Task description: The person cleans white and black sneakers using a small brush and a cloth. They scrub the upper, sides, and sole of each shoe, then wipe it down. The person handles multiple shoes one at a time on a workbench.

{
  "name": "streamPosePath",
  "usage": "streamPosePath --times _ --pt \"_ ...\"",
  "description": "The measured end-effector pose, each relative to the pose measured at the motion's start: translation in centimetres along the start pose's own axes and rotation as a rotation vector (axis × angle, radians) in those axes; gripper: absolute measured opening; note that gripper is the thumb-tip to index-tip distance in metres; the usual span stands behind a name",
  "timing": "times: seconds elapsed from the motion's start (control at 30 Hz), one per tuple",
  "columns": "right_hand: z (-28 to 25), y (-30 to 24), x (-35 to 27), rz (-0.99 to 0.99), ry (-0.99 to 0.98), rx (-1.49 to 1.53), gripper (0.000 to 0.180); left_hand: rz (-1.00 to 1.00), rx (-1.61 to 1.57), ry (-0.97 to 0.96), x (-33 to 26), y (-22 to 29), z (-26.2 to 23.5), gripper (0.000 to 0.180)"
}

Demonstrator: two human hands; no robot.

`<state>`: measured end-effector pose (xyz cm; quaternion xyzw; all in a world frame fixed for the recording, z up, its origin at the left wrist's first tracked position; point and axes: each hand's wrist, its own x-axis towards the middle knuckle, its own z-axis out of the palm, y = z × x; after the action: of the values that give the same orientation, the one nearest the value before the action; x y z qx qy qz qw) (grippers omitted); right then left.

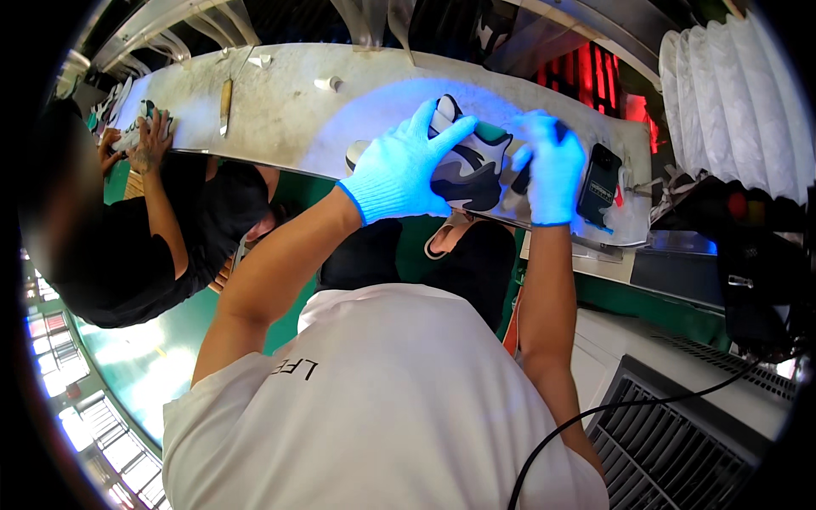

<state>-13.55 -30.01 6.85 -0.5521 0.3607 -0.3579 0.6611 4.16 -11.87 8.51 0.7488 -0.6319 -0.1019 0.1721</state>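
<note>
Blue-white under the lamp, my gloved left hand spreads over a sneaker in grey, white and black and grips it from its left side. The sneaker is held at the table's near edge, with a green patch showing near its top. Close by on its right, my gloved right hand is closed around a dark object, a bit blurred; its dark parts show on both sides of the fingers, but its kind is unclear. Partly behind my left hand lies a pale rounded piece, mostly hidden.
The long pale worktable carries a wooden-handled blade, a small white roll and a black phone at right. At left a co-worker handles another shoe. A white ribbed duct hangs at right; a black cable crosses below.
</note>
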Motion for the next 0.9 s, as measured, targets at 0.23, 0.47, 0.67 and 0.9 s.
streamPosePath --times 0.23,0.47,0.67,0.9 --pt "3.3 0.6 2.1 -0.099 0.054 0.362 0.046 0.036 0.045 0.069 -0.1 0.0 0.6 0.136" --pt "6.1 -0.9 0.1 -0.062 -0.228 0.254 0.033 0.037 0.065 0.083 0.0 0.0 0.8 0.129" --pt "6.6 1.2 0.5 -0.092 -0.027 0.506 0.037 -0.004 0.053 0.137 0.1 0.4 1.2 0.127" --pt "5.1 -0.4 1.5 -0.022 0.062 0.619 0.041 0.035 0.064 0.124 -0.2 0.4 0.5 0.131"
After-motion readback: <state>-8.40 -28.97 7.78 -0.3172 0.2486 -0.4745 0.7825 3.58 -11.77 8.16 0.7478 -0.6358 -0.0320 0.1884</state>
